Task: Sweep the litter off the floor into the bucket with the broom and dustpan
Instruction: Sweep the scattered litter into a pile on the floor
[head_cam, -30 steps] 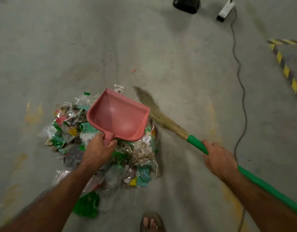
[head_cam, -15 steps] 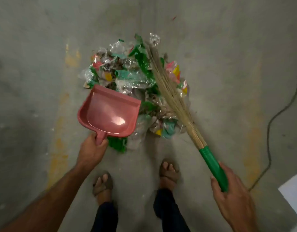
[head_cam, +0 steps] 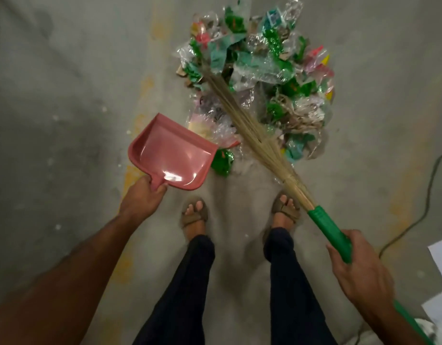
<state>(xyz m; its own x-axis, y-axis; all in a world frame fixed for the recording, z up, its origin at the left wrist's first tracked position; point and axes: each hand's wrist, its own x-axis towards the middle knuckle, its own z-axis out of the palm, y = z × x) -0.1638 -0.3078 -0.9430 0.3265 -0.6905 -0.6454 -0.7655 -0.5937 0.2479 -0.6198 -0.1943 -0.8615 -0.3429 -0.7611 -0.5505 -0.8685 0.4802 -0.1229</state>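
**Litter heaped ahead of the dustpan mouth**

Litter [head_cam: 262,78] lies piled on the floor [head_cam: 65,95] before both feet. Left hand [head_cam: 142,200] fingers curl round the pink dustpan [head_cam: 172,158] handle, tilting its open lip toward the heap's near edge. Right hand [head_cam: 359,272] grips the green broom [head_cam: 322,220] handle; bristles rest across the pile, placed, apparently, to drag it panward. No bucket visible.
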